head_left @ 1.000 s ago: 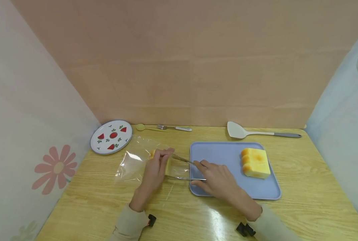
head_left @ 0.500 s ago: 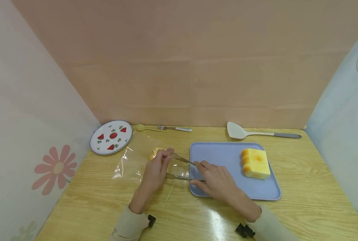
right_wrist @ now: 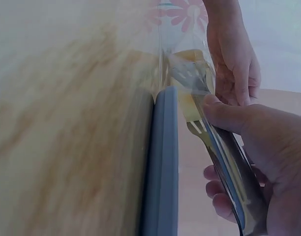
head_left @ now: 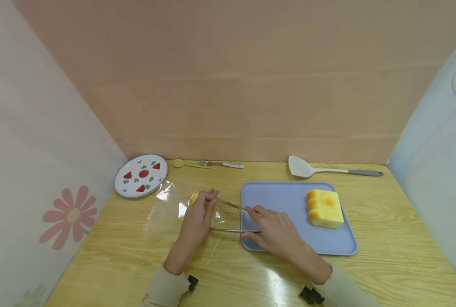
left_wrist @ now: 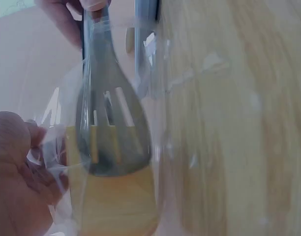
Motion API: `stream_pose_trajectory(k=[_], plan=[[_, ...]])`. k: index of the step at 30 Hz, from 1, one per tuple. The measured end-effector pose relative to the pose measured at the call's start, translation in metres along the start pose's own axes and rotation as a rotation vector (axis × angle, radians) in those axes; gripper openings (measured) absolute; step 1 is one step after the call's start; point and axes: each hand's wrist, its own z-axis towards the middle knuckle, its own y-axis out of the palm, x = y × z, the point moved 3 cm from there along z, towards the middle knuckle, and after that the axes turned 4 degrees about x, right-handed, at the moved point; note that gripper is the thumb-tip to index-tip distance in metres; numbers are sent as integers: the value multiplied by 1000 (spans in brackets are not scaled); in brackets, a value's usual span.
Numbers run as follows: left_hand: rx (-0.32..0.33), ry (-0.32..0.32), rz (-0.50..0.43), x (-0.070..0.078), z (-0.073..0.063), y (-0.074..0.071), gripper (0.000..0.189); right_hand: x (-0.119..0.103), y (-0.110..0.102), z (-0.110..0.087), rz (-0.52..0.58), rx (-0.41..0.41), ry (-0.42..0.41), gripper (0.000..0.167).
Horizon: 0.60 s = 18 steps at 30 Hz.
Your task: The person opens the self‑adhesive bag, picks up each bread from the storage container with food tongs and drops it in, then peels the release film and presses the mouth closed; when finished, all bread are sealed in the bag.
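My left hand (head_left: 195, 221) pinches the edge of a clear plastic bag (head_left: 163, 217) between thumb and fingers. Inside the bag lies a piece of yellow bread (left_wrist: 116, 206), mostly hidden by the left hand in the head view. My right hand (head_left: 275, 226) grips metal tongs (head_left: 229, 231), thumb on one arm and fingers on the other. The arms of the tongs stand spread. One slotted head (left_wrist: 113, 132) shows through the film, overlapping the bread; whether it touches the bread I cannot tell.
Under the right hand lies a blue tray (head_left: 274, 194), with a bread loaf (head_left: 325, 209) on its right side. Along the back are a patterned plate (head_left: 136, 185), a yellow spoon (head_left: 179, 163), a fork (head_left: 222, 164) and a white spatula (head_left: 300, 167). Walls enclose the table.
The tongs' arms have spread slightly wider, and the bag's film has shifted under the left hand. Both hands stay almost in place, still holding the bag and the tongs.
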Motion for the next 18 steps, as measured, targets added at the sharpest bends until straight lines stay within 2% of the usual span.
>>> stream_pose_trajectory(k=[2,4,7,9,12,14,16,18], plan=[[-11,14,-25,-11,-2,7,14,0,-1,0,-3,19,-9,72],[-9,41,-87,-16,-3,11,12,0,-1,1,-1,31,-15,72],[7,65,-185,-16,-3,14,11,0,-1,2,13,42,-14,72],[17,84,-219,-8,-1,12,12,1,0,2,22,47,-11,73],[22,104,-193,3,2,2,13,2,0,2,33,43,-3,73],[15,92,-152,9,4,-6,14,3,0,2,38,31,2,73],[11,66,-116,8,6,-12,14,3,0,1,47,20,6,72],[12,45,-108,1,6,-12,12,4,0,1,58,14,9,72]])
